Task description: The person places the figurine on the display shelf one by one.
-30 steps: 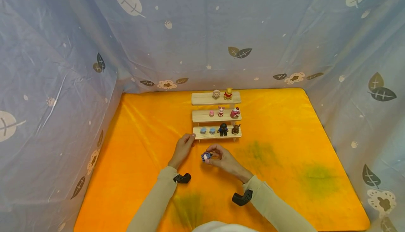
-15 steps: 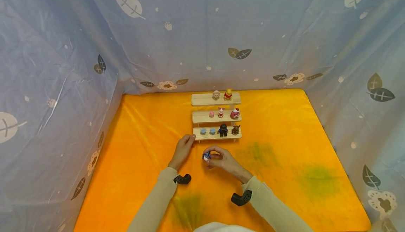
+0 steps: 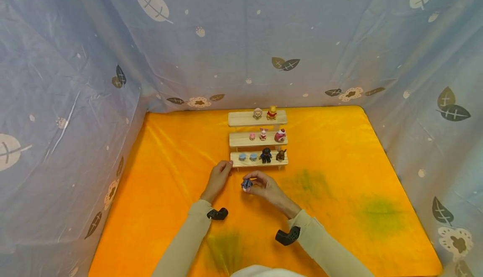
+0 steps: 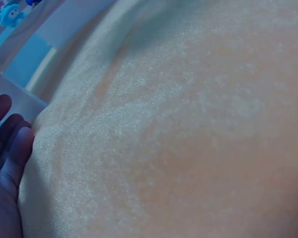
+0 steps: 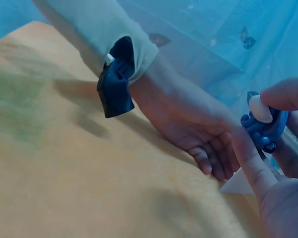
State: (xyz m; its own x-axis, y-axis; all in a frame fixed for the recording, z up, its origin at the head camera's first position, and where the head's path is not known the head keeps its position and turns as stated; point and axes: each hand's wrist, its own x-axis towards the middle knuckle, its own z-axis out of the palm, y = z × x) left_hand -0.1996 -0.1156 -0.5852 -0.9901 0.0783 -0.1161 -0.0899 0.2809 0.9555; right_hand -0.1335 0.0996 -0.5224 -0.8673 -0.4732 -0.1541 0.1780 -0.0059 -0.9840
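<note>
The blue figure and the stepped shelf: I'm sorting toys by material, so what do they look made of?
The blue figure, pinched by the right hand, looks like moulded plastic or vinyl: smooth, rounded, slight sheen. The stepped shelf looks like pale unfinished wood: light tan, matte planks, though grain is too small to confirm.

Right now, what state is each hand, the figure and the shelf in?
Left hand: open, flat on the orange cloth, fingertips at the shelf's left end.
Right hand: fingers pinch the blue figure.
Blue figure: held off the cloth, in front of the shelf.
Wooden shelf: three tiers, upright, figures on every tier, left of the top tier bare.
</note>
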